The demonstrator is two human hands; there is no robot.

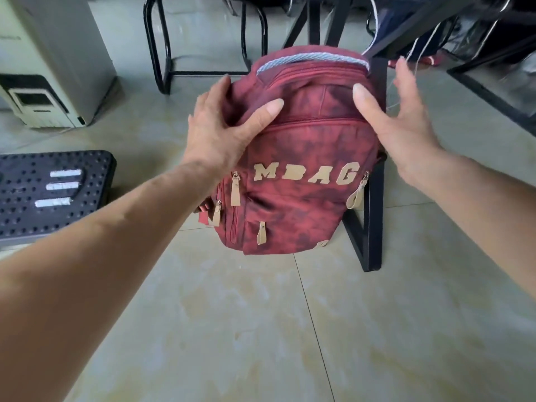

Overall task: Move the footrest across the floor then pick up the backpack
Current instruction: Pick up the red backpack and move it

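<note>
Gripping the backpack (293,181) top, the left hand (223,132) pinches fabric for lifting; the right hand (400,140), spread, steadies it against the bench leg (374,221).

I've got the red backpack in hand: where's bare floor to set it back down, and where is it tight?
Bare tile floor lies in front of the backpack, right of the footrest. Another open patch sits between the footrest and the pale appliance. Crowded: the black table leg presses behind the backpack by the right hand, with chair frames beyond.
</note>
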